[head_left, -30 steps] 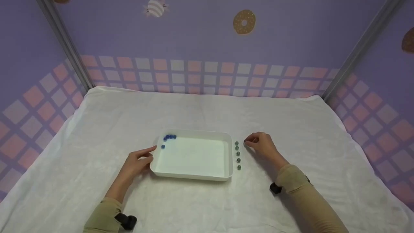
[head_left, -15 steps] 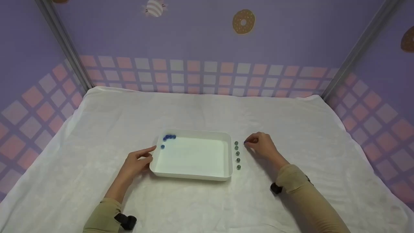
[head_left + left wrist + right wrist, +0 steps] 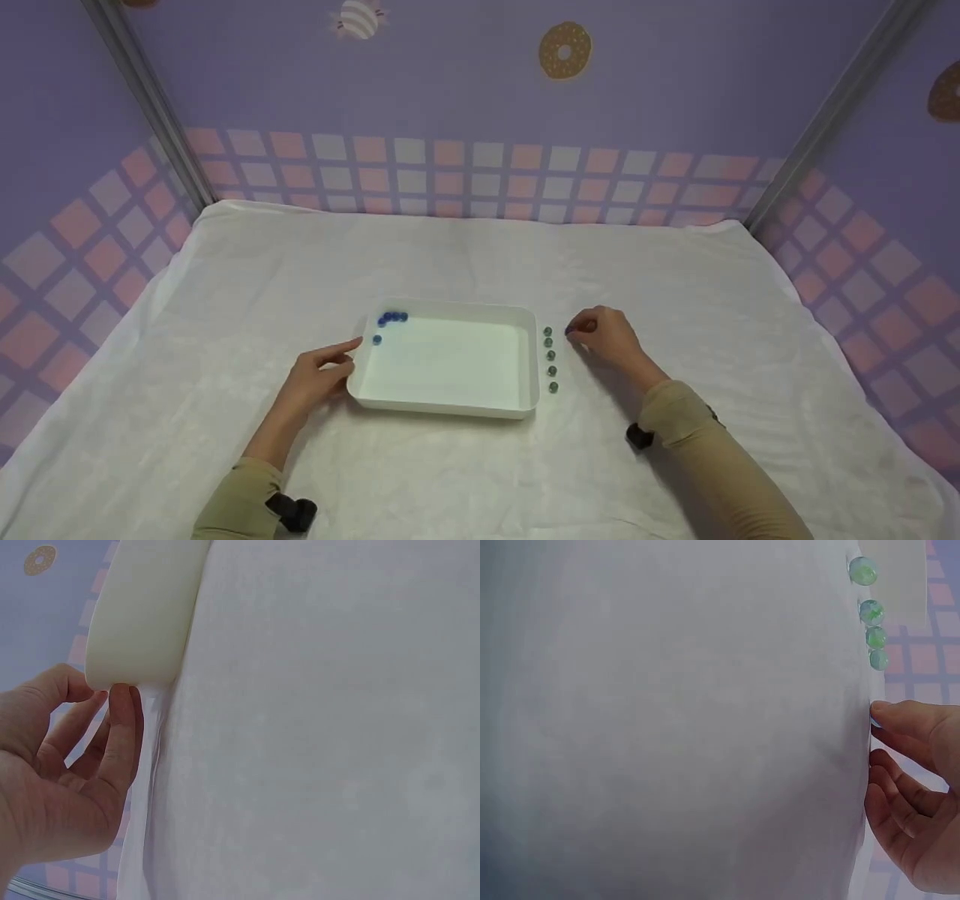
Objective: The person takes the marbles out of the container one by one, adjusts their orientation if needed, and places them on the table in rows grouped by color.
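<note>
Tray [image 3: 450, 364]: left hand [image 3: 311, 381] is touching its left end, fingers loosely parted. Blue marbles [image 3: 377, 340]: five are lying inside. Held blue marble [image 3: 568, 331]: right hand [image 3: 611, 339] is pinching it, fingers narrow, right of the tray. Change: I am seeing almost none; the held one is staying outside. Green marbles [image 3: 551, 355]: head view is showing five, right wrist view four.

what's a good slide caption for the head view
Left hand touching the tray, right hand pinching a blue marble beside five green marbles in a row.
</note>
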The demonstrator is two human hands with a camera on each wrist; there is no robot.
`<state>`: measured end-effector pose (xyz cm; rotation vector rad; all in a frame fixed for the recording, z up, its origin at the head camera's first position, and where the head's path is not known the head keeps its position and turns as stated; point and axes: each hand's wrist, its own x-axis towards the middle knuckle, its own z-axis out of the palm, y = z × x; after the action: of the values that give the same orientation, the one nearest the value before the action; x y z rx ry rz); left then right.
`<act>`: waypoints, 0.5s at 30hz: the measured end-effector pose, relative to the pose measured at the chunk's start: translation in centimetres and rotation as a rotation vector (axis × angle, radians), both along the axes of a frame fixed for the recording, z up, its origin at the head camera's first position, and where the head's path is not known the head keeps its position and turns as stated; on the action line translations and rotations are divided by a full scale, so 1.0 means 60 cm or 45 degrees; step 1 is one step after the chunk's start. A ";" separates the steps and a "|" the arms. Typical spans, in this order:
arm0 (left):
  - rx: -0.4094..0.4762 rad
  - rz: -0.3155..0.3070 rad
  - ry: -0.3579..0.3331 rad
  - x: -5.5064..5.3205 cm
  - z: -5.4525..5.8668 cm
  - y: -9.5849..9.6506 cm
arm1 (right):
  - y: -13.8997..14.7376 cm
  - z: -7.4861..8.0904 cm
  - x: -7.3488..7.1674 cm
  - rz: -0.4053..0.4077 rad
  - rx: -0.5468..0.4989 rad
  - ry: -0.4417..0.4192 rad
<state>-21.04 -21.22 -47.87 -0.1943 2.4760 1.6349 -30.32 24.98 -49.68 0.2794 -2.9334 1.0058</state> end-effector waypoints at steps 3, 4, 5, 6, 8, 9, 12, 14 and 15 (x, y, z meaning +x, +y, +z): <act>-0.004 -0.008 0.008 -0.001 -0.001 0.000 | -0.001 0.000 -0.001 0.001 0.022 0.001; -0.002 -0.007 0.008 -0.001 0.000 0.000 | -0.001 0.001 -0.001 0.003 0.032 0.001; 0.000 -0.007 0.007 -0.001 0.000 0.000 | -0.001 0.001 -0.001 0.002 0.039 -0.001; 0.003 -0.004 0.006 -0.001 0.000 0.000 | -0.001 0.001 -0.001 -0.002 0.046 -0.003; 0.009 0.000 0.002 -0.001 0.000 0.000 | -0.002 0.001 -0.001 -0.008 0.057 -0.008; 0.010 0.001 0.001 -0.002 0.000 0.000 | -0.001 0.001 -0.001 -0.009 0.059 -0.010; 0.014 0.000 -0.003 -0.002 -0.001 0.000 | 0.000 -0.001 -0.001 -0.004 0.057 -0.005; 0.019 -0.003 -0.004 -0.003 -0.002 -0.001 | 0.001 -0.003 -0.002 -0.001 0.056 -0.001; 0.022 -0.006 -0.003 -0.003 -0.002 -0.001 | 0.001 -0.004 -0.003 -0.002 0.054 -0.001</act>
<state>-21.23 -21.29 -48.01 -0.1875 2.4580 1.6523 -30.48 25.04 -49.94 0.2777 -2.9584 0.9446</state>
